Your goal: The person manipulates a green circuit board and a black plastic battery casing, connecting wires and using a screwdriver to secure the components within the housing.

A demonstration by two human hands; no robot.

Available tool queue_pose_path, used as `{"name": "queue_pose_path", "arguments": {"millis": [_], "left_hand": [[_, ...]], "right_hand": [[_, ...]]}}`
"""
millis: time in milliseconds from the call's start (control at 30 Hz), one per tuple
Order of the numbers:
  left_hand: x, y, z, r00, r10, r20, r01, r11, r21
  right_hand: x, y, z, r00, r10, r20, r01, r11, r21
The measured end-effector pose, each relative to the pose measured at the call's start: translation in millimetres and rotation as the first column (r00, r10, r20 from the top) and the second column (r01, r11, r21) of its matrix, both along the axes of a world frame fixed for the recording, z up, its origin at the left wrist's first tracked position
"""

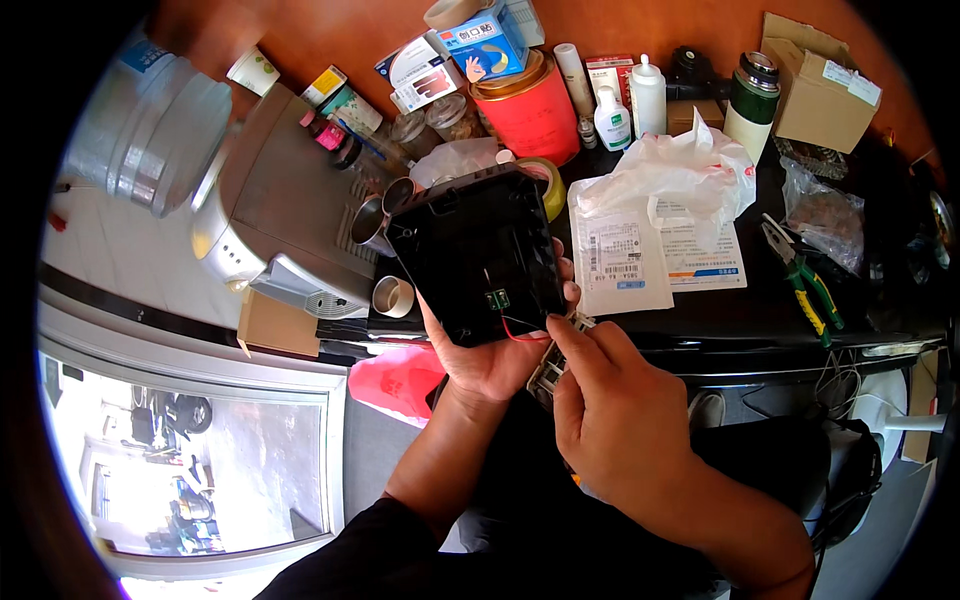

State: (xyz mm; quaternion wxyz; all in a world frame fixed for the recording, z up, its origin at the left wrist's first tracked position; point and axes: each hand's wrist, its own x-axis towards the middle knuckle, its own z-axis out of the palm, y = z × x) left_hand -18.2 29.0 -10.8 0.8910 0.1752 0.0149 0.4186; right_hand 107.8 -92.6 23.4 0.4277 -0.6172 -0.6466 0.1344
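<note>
A black plastic housing (455, 265), its hollow inside facing up, rests tilted in my left hand (485, 370). My left palm is under its near edge, and the fingers wrap round its right side. Inside it sits a small green circuit board (497, 299), from which a thin red wire (512, 333) runs toward the housing's near right corner. There my right hand (625, 415) is closed on a pale slotted part (548, 374), its index fingertip against the housing's corner. The fingers hide much of that part.
Papers with a white plastic bag (690, 175) lie on the black table, right of the housing. Farther right are green-and-yellow pliers (803, 280). A small metal cup (393, 297) and a grey machine (290, 200) stand left. Behind are a red tin (525, 110), bottles and boxes.
</note>
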Motion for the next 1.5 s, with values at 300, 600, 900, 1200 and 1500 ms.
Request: {"name": "queue_pose_path", "arguments": {"millis": [300,600,900,1200,1500], "left_hand": [[2.8,-1.4,-2.9,0.999,0.026,-0.020,-0.026,1.000,-0.004],[0.3,-1.6,0.5,0.999,0.039,-0.033,-0.038,0.999,0.017],[3.0,-3.8,0.8,1.000,0.020,-0.007,-0.020,1.000,0.017],[5.0,-1.9,2.1,0.996,0.067,-0.051,-0.062,0.993,0.098],[3.5,1.2,-6.0,0.997,0.045,-0.063,-0.036,0.990,0.133]], "right_hand": [[-0.1,2.3,-3.5,1.000,0.004,-0.006,-0.004,1.000,-0.002],[-0.9,2.0,-2.9,1.000,0.015,-0.025,-0.015,1.000,0.019],[-0.1,2.7,-6.8,0.999,-0.009,-0.044,0.011,1.000,0.029],[7.0,5.1,-2.7,0.997,-0.037,-0.066,0.041,0.997,0.064],[12.4,10.3,-2.8,0.983,-0.024,-0.184,0.044,0.994,0.103]]}}
